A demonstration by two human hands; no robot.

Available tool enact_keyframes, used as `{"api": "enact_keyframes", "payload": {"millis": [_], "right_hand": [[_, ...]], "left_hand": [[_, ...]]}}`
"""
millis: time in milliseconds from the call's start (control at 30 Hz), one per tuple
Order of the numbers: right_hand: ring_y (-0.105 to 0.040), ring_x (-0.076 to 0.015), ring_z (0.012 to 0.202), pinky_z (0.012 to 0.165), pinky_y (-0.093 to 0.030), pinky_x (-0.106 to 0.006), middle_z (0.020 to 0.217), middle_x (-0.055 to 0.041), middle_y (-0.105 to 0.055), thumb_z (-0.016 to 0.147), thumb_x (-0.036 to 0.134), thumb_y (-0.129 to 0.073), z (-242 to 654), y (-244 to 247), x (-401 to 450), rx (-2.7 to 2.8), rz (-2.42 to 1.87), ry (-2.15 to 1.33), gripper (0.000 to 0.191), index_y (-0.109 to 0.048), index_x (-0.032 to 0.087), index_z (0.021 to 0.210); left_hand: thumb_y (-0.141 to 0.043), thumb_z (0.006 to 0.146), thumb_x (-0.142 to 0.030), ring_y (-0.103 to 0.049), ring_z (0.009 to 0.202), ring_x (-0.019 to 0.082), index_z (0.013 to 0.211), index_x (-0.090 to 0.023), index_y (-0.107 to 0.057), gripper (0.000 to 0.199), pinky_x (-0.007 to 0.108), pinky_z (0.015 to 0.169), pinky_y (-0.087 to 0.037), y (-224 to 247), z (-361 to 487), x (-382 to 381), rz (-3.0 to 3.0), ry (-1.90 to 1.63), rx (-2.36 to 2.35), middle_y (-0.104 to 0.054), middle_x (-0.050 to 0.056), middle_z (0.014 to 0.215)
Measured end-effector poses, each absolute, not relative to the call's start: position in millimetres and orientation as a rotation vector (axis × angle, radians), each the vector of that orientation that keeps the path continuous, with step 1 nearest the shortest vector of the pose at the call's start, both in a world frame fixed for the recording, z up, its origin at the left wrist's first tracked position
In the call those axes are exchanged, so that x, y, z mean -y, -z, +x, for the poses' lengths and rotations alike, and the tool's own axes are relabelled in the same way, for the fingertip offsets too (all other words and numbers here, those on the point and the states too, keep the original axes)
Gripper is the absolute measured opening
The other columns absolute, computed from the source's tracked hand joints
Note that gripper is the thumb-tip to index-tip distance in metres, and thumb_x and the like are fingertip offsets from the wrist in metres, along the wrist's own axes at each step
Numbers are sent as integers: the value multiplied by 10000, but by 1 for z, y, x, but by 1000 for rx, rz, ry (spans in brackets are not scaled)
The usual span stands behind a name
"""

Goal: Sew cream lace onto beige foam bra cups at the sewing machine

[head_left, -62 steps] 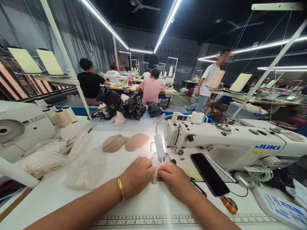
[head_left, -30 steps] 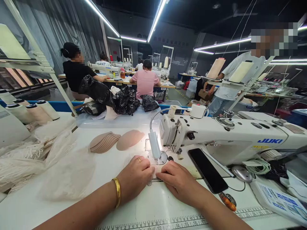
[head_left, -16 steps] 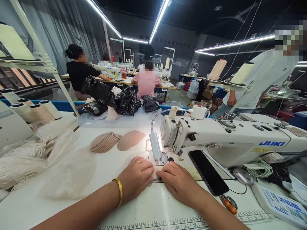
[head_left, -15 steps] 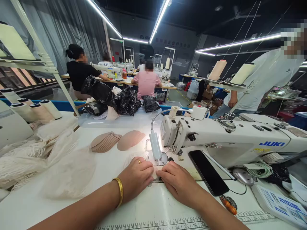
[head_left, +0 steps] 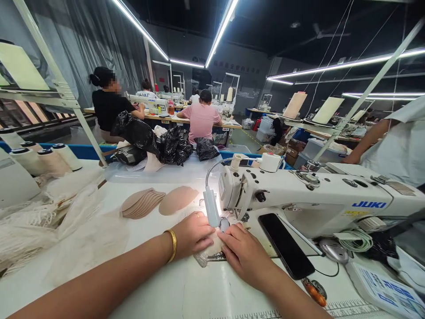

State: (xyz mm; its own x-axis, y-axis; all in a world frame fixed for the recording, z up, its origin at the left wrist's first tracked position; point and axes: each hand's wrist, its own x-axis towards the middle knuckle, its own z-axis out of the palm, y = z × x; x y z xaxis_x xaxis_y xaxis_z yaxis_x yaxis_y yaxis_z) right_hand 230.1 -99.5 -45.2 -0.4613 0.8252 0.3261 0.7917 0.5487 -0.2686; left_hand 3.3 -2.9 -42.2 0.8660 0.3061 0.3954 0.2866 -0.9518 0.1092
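A white sewing machine (head_left: 318,199) stands on the table, its small lamp (head_left: 211,207) lit over the needle area. Sheer pale fabric (head_left: 216,244) lies at the needle plate, between and under my hands. My left hand (head_left: 194,235), with a ring and a gold bracelet, presses on the fabric left of the plate, fingers close together. My right hand (head_left: 241,250) pinches the fabric's right edge with thumb and fingertips. Beyond my left hand lie a fanned stack of beige oval pieces (head_left: 142,204) and a flatter beige oval (head_left: 178,200).
A black phone (head_left: 286,246) lies right of my right hand, near orange-handled snips (head_left: 314,292) and a white box (head_left: 387,288). Sheer lace fabric (head_left: 29,226) heaps at the left. Black bags (head_left: 175,144) sit behind. A person stands at the right; others sit at machines.
My left hand has moved forward and the fabric has shifted, with more of it showing between my hands. The view has tilted slightly. The standing person at the right has moved further right.
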Motion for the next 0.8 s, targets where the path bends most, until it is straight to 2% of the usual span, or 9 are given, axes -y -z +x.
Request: {"api": "enact_keyframes", "payload": {"millis": [200,667,800], "right_hand": [[-589,-260,834,721,-541,-403,961,-81,-627,998,127,-511,232,47,97,2355,-1354,-121,246,-640,190,1197],[-581,-264,839,702,-540,-403,970,-94,-626,1003,149,-506,234,51,95,2351,-1390,-112,276,-632,178,1247],[-583,-255,825,697,-533,-390,945,-78,-626,998,116,-497,233,47,97,2367,-1384,-99,264,-654,205,1191]], "left_hand": [[-649,890,-185,-595,812,217,909,-195,-622,35,335,784,-437,39,8,-2,3034,-608,-482,-669,43,899],[-655,906,-184,-623,845,214,979,-194,-628,78,339,787,-444,35,9,-5,3040,-698,-418,-712,47,969],[-611,954,-232,-611,933,264,960,-207,-654,49,440,930,-402,34,8,0,3118,-772,-481,-719,49,962]]}}
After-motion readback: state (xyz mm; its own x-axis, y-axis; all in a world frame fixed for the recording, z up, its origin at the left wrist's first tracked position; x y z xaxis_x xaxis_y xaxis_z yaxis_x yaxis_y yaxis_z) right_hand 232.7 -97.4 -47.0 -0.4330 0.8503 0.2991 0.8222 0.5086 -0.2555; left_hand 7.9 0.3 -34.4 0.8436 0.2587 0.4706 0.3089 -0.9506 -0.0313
